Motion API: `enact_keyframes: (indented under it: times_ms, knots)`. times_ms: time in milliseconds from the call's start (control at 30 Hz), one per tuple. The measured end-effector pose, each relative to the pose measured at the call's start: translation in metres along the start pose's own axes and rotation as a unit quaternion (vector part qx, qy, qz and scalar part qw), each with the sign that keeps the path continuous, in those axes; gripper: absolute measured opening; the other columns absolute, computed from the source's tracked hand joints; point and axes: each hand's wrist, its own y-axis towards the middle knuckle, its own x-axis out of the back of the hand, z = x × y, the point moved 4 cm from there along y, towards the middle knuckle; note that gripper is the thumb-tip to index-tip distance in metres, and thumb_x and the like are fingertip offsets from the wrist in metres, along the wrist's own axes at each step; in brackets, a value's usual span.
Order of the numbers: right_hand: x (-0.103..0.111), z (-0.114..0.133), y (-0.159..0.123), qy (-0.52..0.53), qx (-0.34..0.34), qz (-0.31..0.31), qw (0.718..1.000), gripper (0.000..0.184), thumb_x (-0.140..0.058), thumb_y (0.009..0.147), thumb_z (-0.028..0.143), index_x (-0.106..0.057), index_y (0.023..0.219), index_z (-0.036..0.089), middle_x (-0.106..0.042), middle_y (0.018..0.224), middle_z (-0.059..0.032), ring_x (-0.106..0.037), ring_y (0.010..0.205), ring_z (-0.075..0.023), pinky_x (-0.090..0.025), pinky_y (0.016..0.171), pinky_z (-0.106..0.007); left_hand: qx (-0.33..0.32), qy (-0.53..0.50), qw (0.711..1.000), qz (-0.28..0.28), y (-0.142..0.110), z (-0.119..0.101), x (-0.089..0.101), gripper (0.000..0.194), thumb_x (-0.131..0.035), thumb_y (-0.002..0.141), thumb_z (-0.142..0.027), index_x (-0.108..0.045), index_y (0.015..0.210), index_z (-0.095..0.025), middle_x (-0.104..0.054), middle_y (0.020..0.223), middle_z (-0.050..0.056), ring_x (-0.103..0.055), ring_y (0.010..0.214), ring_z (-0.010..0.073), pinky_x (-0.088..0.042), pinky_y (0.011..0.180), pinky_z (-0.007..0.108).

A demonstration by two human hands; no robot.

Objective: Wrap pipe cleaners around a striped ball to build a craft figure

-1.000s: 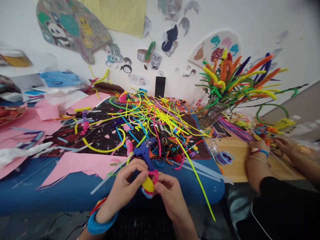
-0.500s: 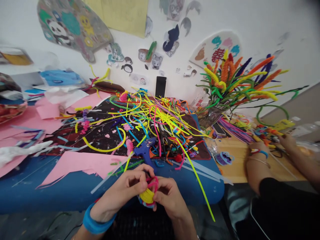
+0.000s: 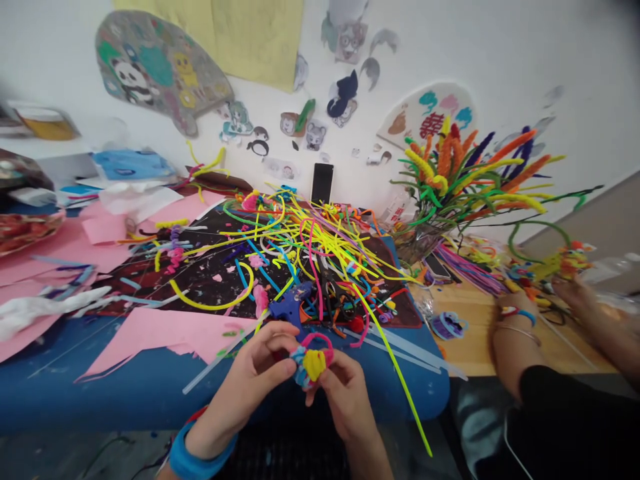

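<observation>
Between my two hands, near the table's front edge, is a small pipe-cleaner piece (image 3: 314,365) in yellow and light blue with a pink loop on top. My left hand (image 3: 267,360) pinches its blue side between thumb and fingers. On the yellow and pink side, my right hand (image 3: 343,383) grips it with thumb and forefinger; some fingertips are hidden behind it. Just beyond my hands lies a blue glue gun (image 3: 290,303), its handle partly covered by my left hand. Scissors (image 3: 336,297) with dark handles rest to the right of it.
A heap of yellow pipe cleaners (image 3: 330,240) covers the dark mat. Pink paper (image 3: 170,340) lies left, clear glue sticks (image 3: 410,350) right. A phone (image 3: 321,183) leans on the wall. At right, a co-worker's hands (image 3: 517,310) handle colourful pieces beside a vase of pipe-cleaner flowers (image 3: 470,173).
The pipe-cleaner piece has turned in my hands, so its blue side now shows at the left. The co-worker's far hand has raised a small colourful piece.
</observation>
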Motion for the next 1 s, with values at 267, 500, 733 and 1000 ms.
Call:
enact_keyframes:
  times_ms: [267, 500, 733, 1000]
  knots:
    - [0.001, 0.003, 0.002, 0.017, -0.074, -0.018, 0.997, 0.040, -0.086, 0.066, 0.053, -0.075, 0.072, 0.015, -0.064, 0.061, -0.0022, -0.052, 0.053, -0.0105, -0.045, 0.051, -0.021, -0.112, 0.187, 0.975, -0.036, -0.004, -0.012, 0.002, 0.019, -0.076, 0.085, -0.025, -0.070, 0.103, -0.026, -0.069, 0.090, -0.001, -0.063, 0.085, 0.0132, -0.049, 0.079, 0.020]
    - [0.002, 0.002, -0.005, -0.007, -0.116, 0.010, 0.993, 0.039, -0.089, 0.060, 0.049, -0.073, 0.069, 0.015, -0.062, 0.058, 0.0003, -0.045, 0.045, -0.0085, -0.035, 0.038, -0.018, -0.193, 0.305, 0.925, 0.120, -0.011, -0.026, -0.016, 0.017, -0.071, 0.089, -0.016, -0.069, 0.102, -0.027, -0.071, 0.090, 0.000, -0.063, 0.085, 0.0147, -0.049, 0.078, 0.024]
    - [0.001, 0.000, -0.002, -0.028, -0.068, -0.096, 0.993, 0.035, -0.088, 0.063, 0.045, -0.071, 0.064, 0.015, -0.061, 0.060, 0.0013, -0.049, 0.056, -0.0091, -0.041, 0.053, -0.019, -0.178, 0.352, 0.915, 0.089, -0.007, -0.015, -0.017, 0.012, -0.077, 0.083, -0.020, -0.065, 0.086, -0.020, -0.069, 0.078, 0.000, -0.063, 0.071, 0.0142, -0.049, 0.066, 0.023]
    - [0.000, -0.004, 0.000, -0.035, -0.057, -0.147, 0.987, 0.046, -0.089, 0.060, 0.050, -0.059, 0.057, 0.015, -0.051, 0.055, 0.0044, -0.039, 0.052, -0.0072, -0.032, 0.050, -0.019, -0.152, 0.368, 0.910, 0.118, -0.001, -0.006, -0.015, 0.012, -0.071, 0.087, -0.020, -0.062, 0.080, -0.019, -0.068, 0.078, 0.000, -0.060, 0.072, 0.0140, -0.047, 0.068, 0.023]
